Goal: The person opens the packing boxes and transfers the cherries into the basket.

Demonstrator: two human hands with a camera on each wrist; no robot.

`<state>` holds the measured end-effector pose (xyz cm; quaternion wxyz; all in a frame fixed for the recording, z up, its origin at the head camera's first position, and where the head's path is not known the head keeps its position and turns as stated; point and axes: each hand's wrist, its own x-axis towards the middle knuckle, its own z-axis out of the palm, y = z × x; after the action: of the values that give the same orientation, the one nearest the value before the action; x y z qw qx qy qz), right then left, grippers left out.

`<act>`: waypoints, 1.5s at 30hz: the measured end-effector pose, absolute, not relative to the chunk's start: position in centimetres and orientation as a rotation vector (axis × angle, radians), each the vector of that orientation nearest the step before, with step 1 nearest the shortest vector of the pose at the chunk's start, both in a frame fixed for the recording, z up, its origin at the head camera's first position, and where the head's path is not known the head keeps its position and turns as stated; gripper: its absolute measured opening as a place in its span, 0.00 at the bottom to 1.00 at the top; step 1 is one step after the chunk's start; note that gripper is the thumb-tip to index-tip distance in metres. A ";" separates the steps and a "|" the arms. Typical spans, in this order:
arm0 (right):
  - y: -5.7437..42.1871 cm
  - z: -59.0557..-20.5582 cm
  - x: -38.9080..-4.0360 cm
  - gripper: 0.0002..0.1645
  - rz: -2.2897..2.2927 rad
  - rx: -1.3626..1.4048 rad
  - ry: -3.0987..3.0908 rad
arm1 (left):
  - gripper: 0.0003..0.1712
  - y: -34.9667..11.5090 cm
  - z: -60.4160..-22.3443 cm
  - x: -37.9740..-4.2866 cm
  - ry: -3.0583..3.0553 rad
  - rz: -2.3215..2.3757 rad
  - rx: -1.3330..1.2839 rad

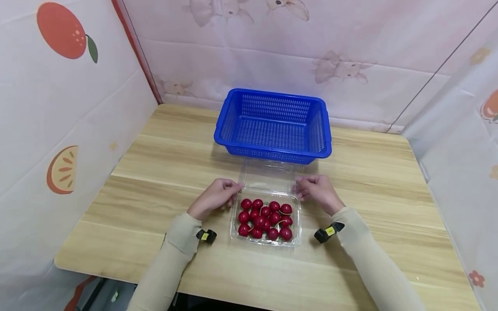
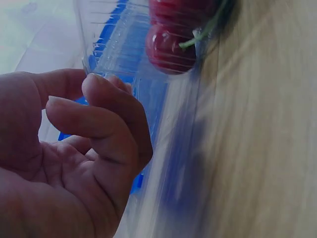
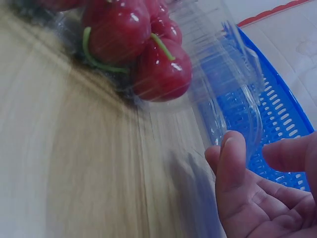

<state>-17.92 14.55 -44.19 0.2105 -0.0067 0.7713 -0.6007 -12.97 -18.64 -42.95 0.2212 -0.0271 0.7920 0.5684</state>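
A clear plastic clamshell box point(image 1: 236, 235) with its lid point(image 1: 268, 178) swung back lies on the table, filled with several red cherries point(image 1: 261, 222), some with green stems. At the box's left back corner, near the hinge, my left hand point(image 1: 216, 195) pinches the clear edge between thumb and index finger; its other fingers are curled. My right hand point(image 1: 320, 192) is at the lid's right edge. In the right wrist view its index fingertip point(image 3: 233, 144) is by the clear plastic, with the thumb point(image 3: 287, 154) held apart from it.
Behind the lid stands a blue perforated plastic basket point(image 1: 272, 151) with nothing in it. The wooden table point(image 1: 163, 172) meets printed cloth walls point(image 1: 249, 65) at the back and sides. A small black device point(image 1: 206, 236) is strapped at each wrist.
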 end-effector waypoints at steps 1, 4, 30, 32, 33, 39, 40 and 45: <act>14.7 -44.1 -17.8 0.24 -1.664 -0.014 2.151 | 0.24 -18.6 -43.0 -12.9 2.183 1.579 -0.069; 15.1 -44.1 -17.5 0.25 -1.661 0.000 2.170 | 0.23 -18.9 -43.0 -12.7 2.178 1.589 -0.038; 14.7 -39.2 -14.3 0.15 -1.350 -0.474 2.649 | 0.22 -19.2 -43.3 -13.0 2.134 1.630 -0.016; 14.4 -38.6 -14.2 0.14 -1.275 -0.541 2.710 | 0.21 -19.0 -43.2 -13.5 2.133 1.642 -0.012; 14.3 -38.4 -14.2 0.14 -1.256 -0.574 2.721 | 0.21 -18.9 -43.1 -13.7 2.136 1.644 -0.007; 13.0 -38.6 -13.1 0.12 -1.136 -0.760 2.729 | 0.20 -19.0 -43.5 -13.5 2.142 1.632 -0.006; 12.7 -38.8 -12.9 0.12 -1.112 -0.782 2.728 | 0.20 -19.0 -43.6 -13.4 2.138 1.635 -0.015; 11.4 -39.7 -12.2 0.09 -0.997 -0.903 2.740 | 0.21 -19.1 -43.9 -12.8 2.136 1.635 -0.035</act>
<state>-12.21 11.38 -39.67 0.0448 -0.2955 0.8968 -0.3263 -12.81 -19.13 -43.91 0.2236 -0.0128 0.7738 0.5925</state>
